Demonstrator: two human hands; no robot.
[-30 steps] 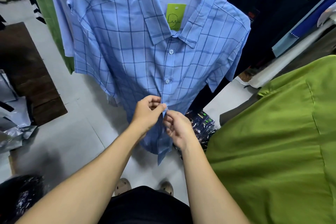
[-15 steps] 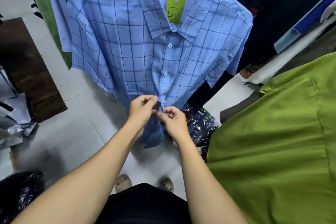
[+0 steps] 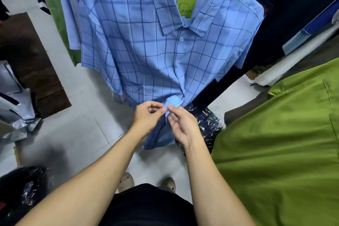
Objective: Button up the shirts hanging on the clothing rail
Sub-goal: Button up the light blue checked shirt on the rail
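Head camera, steeply downward, near the shirt (image 3: 139, 57)

The blue shirt (image 3: 146, 57) is thin woven cloth, smooth and matt. Its small buttons (image 3: 181, 38) look like pale plastic with a little shine. The tag (image 3: 187, 4) at the collar is matt green paper. The green shirt (image 3: 275, 143) at the right is smooth cloth with a light sheen. The dark packets (image 3: 209, 124) on the floor (image 3: 73, 124) are in crinkled glossy plastic. The floor is smooth.
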